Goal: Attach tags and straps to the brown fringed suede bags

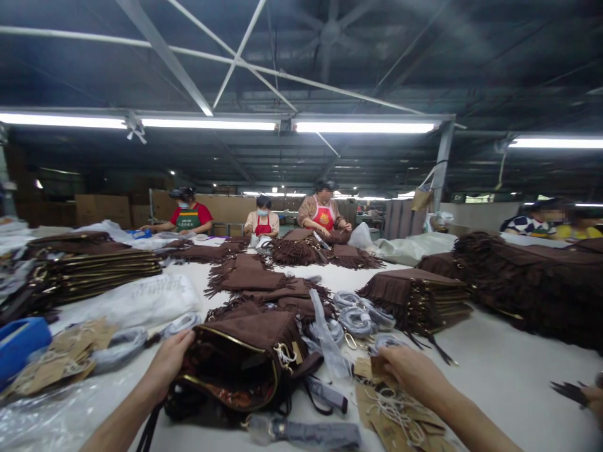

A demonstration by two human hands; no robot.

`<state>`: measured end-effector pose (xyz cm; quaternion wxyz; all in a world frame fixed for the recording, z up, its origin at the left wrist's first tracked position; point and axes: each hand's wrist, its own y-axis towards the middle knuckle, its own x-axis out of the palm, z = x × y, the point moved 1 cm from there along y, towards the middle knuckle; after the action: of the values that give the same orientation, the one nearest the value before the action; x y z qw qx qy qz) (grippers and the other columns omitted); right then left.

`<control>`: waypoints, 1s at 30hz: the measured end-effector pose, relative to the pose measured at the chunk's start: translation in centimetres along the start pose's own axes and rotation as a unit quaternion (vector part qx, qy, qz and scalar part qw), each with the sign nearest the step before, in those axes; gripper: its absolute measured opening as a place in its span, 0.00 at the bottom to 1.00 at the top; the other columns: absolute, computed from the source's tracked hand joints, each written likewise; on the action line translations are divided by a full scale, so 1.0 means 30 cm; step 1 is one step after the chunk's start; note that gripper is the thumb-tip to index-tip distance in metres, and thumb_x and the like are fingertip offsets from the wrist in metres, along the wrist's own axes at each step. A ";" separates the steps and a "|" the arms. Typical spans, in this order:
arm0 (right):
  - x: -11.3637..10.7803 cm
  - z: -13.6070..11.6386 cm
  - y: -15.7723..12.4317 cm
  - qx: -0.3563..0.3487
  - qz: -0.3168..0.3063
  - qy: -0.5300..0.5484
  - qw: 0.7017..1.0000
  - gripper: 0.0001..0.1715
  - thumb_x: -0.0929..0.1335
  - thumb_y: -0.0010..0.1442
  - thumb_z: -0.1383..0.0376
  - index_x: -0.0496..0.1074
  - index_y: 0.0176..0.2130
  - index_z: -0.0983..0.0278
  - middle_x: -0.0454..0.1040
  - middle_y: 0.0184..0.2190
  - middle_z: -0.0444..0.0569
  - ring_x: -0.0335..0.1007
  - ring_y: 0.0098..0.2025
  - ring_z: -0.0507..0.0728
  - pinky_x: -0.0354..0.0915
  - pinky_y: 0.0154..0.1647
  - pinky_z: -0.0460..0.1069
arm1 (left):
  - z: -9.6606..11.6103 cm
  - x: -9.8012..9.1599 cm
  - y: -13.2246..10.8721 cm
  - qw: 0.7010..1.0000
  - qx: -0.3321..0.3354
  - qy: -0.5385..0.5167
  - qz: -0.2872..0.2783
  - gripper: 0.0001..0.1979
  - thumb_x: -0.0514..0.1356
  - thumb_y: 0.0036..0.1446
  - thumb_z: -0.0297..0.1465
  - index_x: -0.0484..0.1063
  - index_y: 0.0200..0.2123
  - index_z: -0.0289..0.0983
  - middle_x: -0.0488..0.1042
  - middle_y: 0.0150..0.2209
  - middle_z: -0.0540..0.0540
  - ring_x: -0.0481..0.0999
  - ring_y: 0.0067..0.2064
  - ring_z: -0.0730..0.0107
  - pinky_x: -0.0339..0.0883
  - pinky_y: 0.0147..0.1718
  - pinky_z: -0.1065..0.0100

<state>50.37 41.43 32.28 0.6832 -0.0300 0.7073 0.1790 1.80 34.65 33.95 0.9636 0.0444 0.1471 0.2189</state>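
A dark brown fringed bag (264,329) lies in front of me, its gold zipper gaping and a patterned lining showing inside. My left hand (172,361) grips the bag's left edge, thumb on top. Off to the right, my right hand (405,367) is closed on the brown end of a coiled strap (387,342) in clear plastic; the fingertips are partly hidden. Below that hand lie kraft paper tags (400,417) with white strings. A plastic-wrapped strap (315,433) rests just before the bag, and a clear plastic strip (325,333) stands behind it.
Stacked brown bags (414,295) with gold zippers stand right of centre, beside a larger heap (532,282). More bags (103,270) are piled left, near a blue container (23,348) and tags (66,358). Co-workers (325,213) work across the table. Another person's hand (593,395) shows at right.
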 end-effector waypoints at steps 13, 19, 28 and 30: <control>-0.023 -0.622 -0.079 -0.301 -0.015 0.355 0.885 0.30 0.63 0.60 0.65 0.65 0.61 0.61 0.71 0.58 0.54 0.70 0.56 0.60 0.66 0.58 0.52 | 0.036 0.000 -0.003 0.979 0.140 0.147 -0.029 0.17 0.49 0.55 0.44 0.68 0.27 0.38 0.73 0.28 0.47 0.73 0.35 0.58 0.68 0.37 0.60; -0.013 -0.624 0.031 -0.185 -0.011 0.381 0.906 0.33 0.58 0.62 0.65 0.58 0.65 0.65 0.72 0.55 0.57 0.71 0.54 0.61 0.69 0.55 0.56 | 0.055 -0.012 -0.107 0.944 0.237 0.224 -0.056 0.11 0.53 0.57 0.33 0.71 0.41 0.39 0.75 0.44 0.44 0.72 0.48 0.57 0.64 0.50 0.58; 0.027 -0.679 0.024 -0.075 -0.141 0.497 0.853 0.44 0.57 0.61 0.61 0.37 0.70 0.68 0.69 0.58 0.62 0.78 0.37 0.57 0.73 0.25 0.48 | -0.003 0.129 -0.265 0.749 0.359 0.503 -0.240 0.14 0.51 0.55 0.17 0.72 0.41 0.33 0.75 0.40 0.38 0.76 0.41 0.55 0.72 0.40 0.59; 0.046 -0.646 0.023 -0.099 -0.115 0.467 0.871 0.41 0.59 0.60 0.56 0.51 0.68 0.67 0.72 0.56 0.61 0.78 0.38 0.60 0.74 0.26 0.50 | -0.004 0.114 -0.271 0.770 0.321 0.493 -0.245 0.18 0.53 0.53 0.16 0.72 0.45 0.33 0.75 0.43 0.36 0.76 0.44 0.53 0.72 0.42 0.59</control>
<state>31.57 36.66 31.12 0.2830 -0.2591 0.9138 0.1336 8.03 28.82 31.72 0.7091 0.1999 0.6697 -0.0932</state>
